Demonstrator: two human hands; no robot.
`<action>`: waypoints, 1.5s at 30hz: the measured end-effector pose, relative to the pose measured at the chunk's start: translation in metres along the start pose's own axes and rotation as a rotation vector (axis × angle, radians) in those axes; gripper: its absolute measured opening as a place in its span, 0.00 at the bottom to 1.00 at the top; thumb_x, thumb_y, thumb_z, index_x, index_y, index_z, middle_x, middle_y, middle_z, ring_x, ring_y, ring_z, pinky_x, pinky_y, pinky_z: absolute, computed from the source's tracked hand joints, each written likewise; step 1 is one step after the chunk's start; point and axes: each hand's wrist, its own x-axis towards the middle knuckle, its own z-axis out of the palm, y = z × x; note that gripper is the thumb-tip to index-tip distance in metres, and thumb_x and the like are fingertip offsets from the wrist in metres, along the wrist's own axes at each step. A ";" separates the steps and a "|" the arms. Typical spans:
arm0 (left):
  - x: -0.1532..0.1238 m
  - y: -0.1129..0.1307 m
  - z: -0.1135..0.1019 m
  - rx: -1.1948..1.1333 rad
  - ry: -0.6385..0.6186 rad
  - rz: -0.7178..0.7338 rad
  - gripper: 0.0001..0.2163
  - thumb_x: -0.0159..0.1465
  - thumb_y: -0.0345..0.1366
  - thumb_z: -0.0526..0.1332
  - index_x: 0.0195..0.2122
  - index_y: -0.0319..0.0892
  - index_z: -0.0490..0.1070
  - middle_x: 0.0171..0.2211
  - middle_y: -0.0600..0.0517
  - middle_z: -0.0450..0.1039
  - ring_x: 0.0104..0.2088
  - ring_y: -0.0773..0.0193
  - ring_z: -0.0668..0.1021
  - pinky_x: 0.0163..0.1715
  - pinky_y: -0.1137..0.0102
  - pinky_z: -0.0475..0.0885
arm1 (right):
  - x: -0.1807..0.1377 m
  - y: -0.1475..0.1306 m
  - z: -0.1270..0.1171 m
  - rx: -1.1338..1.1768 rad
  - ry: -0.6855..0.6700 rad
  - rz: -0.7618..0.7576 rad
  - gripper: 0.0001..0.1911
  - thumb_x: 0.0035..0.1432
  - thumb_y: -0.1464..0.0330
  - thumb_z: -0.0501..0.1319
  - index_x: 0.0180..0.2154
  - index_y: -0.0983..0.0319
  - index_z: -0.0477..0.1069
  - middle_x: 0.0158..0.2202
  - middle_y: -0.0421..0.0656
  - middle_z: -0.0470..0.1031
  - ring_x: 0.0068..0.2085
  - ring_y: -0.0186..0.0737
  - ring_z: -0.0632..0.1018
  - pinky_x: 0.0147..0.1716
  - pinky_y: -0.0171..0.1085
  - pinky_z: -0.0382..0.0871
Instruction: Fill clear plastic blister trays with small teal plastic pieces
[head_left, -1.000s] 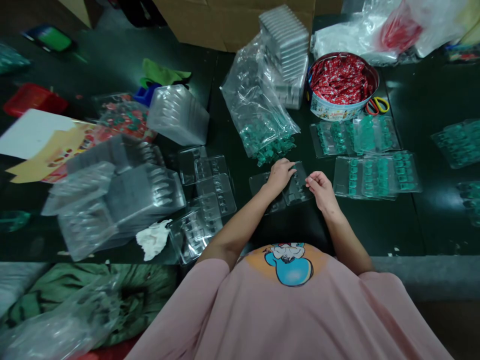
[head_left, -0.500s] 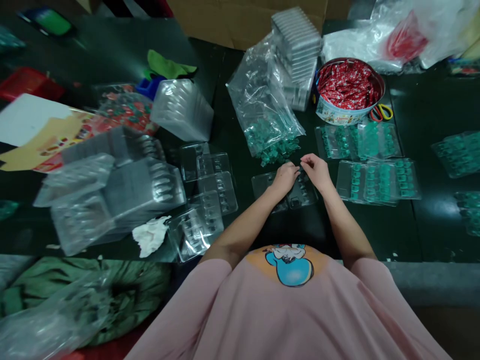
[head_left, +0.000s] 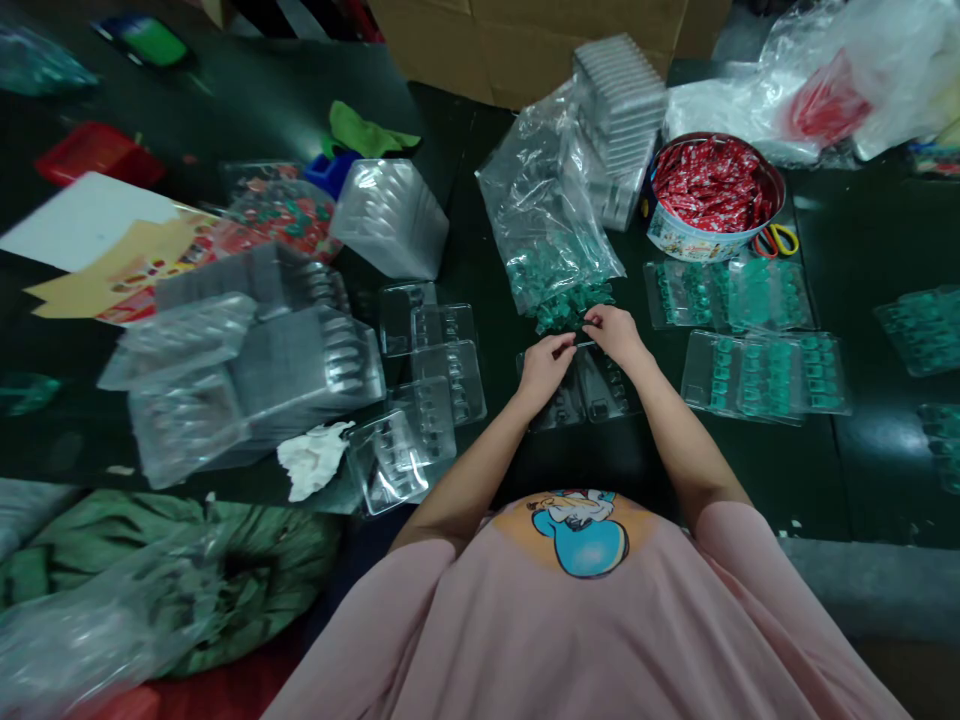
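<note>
My left hand (head_left: 546,370) is closed in a pinch above a transparent plastic tray (head_left: 564,405); what it pinches, if anything, is too small to make out. Just to its right, my right hand (head_left: 613,332) has its fingertips together at the near edge of a heap of small green plastic pieces (head_left: 559,305). Whether a piece is between those fingertips is hidden. The heap spills from the mouth of a transparent bag (head_left: 547,190). A second transparent tray (head_left: 606,390) lies under my right wrist, overlapping the first.
Trays filled with green pieces (head_left: 772,375) lie at the right. Behind them stand a round tin (head_left: 701,245) of red packets and yellow-handled scissors (head_left: 784,238). Tall stacks of trays (head_left: 281,365) fill the left, beside loose trays (head_left: 431,410) and a crumpled white tissue (head_left: 311,460).
My right hand has moved from above the tray to the edge of the green heap. My left hand has shifted slightly left and away from it. The whole view has shifted a little.
</note>
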 end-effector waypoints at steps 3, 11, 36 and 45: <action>0.009 -0.007 0.005 -0.285 0.019 -0.085 0.17 0.59 0.34 0.65 0.50 0.41 0.76 0.43 0.47 0.79 0.43 0.59 0.79 0.48 0.61 0.73 | -0.012 0.000 -0.002 0.386 0.007 -0.001 0.09 0.51 0.66 0.66 0.35 0.61 0.73 0.29 0.40 0.75 0.32 0.38 0.76 0.37 0.38 0.70; 0.010 0.013 0.011 -0.394 -0.045 0.055 0.15 0.56 0.38 0.68 0.44 0.43 0.79 0.41 0.48 0.77 0.35 0.64 0.77 0.40 0.65 0.74 | -0.047 -0.002 -0.008 0.857 -0.042 0.023 0.12 0.49 0.61 0.67 0.33 0.60 0.71 0.31 0.38 0.76 0.35 0.35 0.77 0.40 0.37 0.71; 0.006 0.036 0.026 -0.278 -0.128 0.080 0.14 0.58 0.41 0.66 0.43 0.42 0.79 0.40 0.48 0.78 0.35 0.63 0.78 0.39 0.66 0.74 | -0.076 0.014 -0.027 0.919 0.058 0.087 0.17 0.47 0.56 0.67 0.29 0.60 0.67 0.24 0.35 0.67 0.26 0.30 0.66 0.28 0.32 0.60; 0.007 0.018 0.038 0.252 -0.274 0.257 0.07 0.61 0.32 0.65 0.41 0.40 0.78 0.36 0.47 0.77 0.36 0.62 0.78 0.40 0.67 0.73 | -0.087 0.036 -0.034 0.837 0.184 0.202 0.14 0.49 0.57 0.64 0.31 0.60 0.68 0.26 0.36 0.70 0.27 0.31 0.68 0.29 0.32 0.63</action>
